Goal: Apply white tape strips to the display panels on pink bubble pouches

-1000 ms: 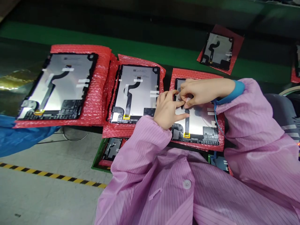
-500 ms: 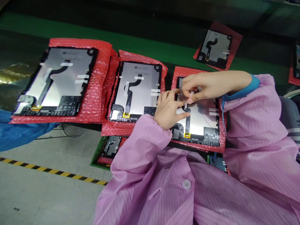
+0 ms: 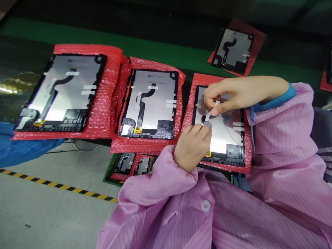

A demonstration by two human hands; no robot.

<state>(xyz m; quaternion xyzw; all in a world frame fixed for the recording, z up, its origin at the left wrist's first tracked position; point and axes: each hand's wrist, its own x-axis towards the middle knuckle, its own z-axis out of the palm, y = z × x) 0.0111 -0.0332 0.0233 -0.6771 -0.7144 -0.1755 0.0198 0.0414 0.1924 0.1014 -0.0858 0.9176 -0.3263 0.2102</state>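
A tablet back panel (image 3: 228, 133) lies on a red bubble-wrap sheet (image 3: 189, 103) right in front of me. My right hand (image 3: 233, 95) hovers over its upper part, fingers pinched on a small white strip of tape (image 3: 216, 104). My left hand (image 3: 193, 147) rests on the panel's lower left, fingers curled and pressing on the black flex cable (image 3: 207, 123) at its bend. Both arms wear pink striped sleeves, and a blue cuff shows at the right wrist.
Two more panels on red bubble wrap lie to the left, one in the middle (image 3: 150, 103) and one far left (image 3: 62, 93). Another (image 3: 233, 50) sits farther back on the green belt (image 3: 160, 52). A crate of panels (image 3: 129, 164) stands below. A blue sleeve (image 3: 23, 147) shows at left.
My left hand has slid down from the panel's upper left to its lower left. My right hand has lifted slightly with the white strip. The view has shifted a little.
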